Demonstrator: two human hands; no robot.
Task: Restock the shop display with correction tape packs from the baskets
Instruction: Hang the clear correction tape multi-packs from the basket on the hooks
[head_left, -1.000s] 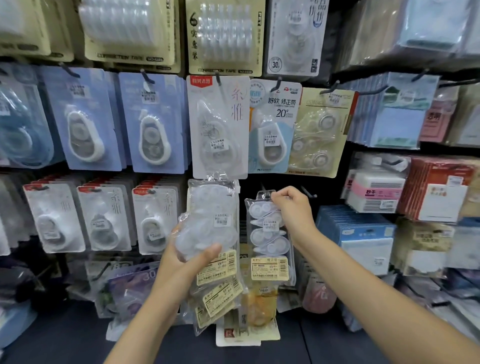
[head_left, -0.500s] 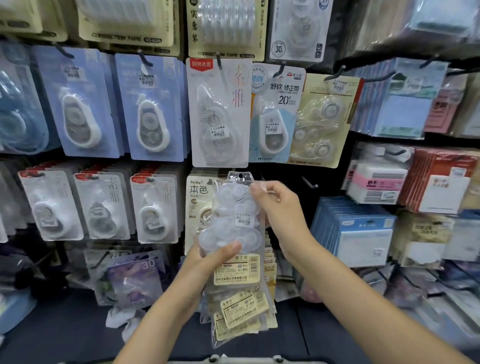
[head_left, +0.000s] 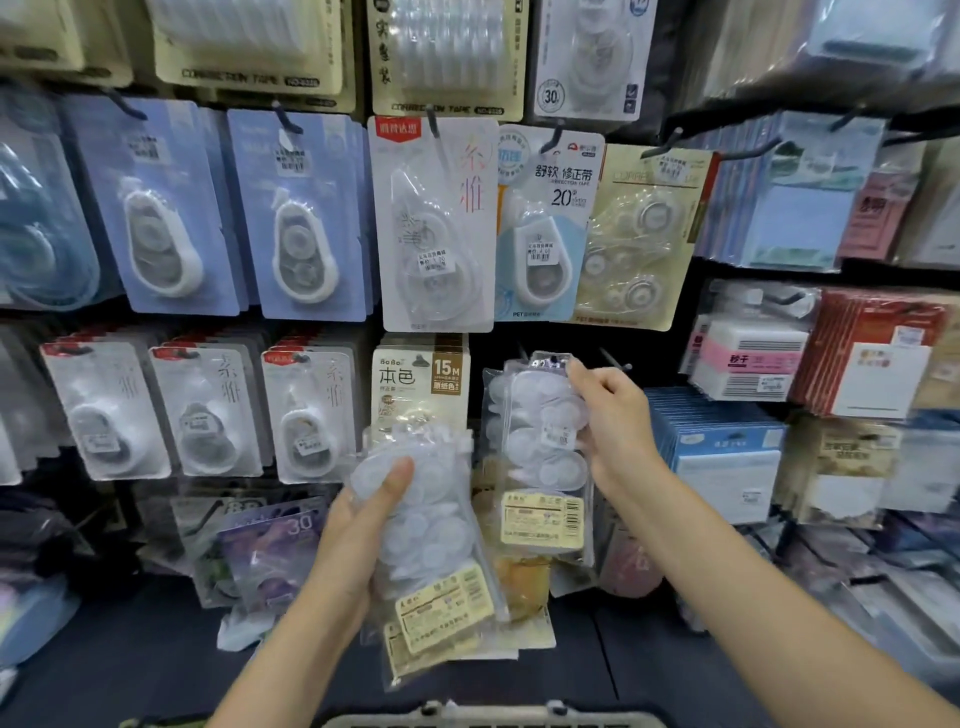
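Note:
My left hand (head_left: 363, 525) grips a stack of clear correction tape packs (head_left: 431, 545) with yellow labels, held low in front of the display. My right hand (head_left: 613, 421) pinches the top right of a single clear pack (head_left: 540, 452) and holds it upright against the display, its hang hole up near a bare metal hook (head_left: 613, 358). A beige "15M" pack (head_left: 421, 384) hangs just left of it. The grey rim of a basket (head_left: 488, 719) shows at the bottom edge.
The wall display is dense with hanging packs: blue-backed tapes (head_left: 296, 218) upper left, white-backed ones (head_left: 208, 410) below, sticky notes (head_left: 789, 218) and blue packs (head_left: 722, 457) at right. A dark shelf (head_left: 156, 654) runs along the bottom with loose packs on it.
My right hand has pulled one pack off the stack and carried it right and up towards the hook. My left hand with the stack has shifted left and down.

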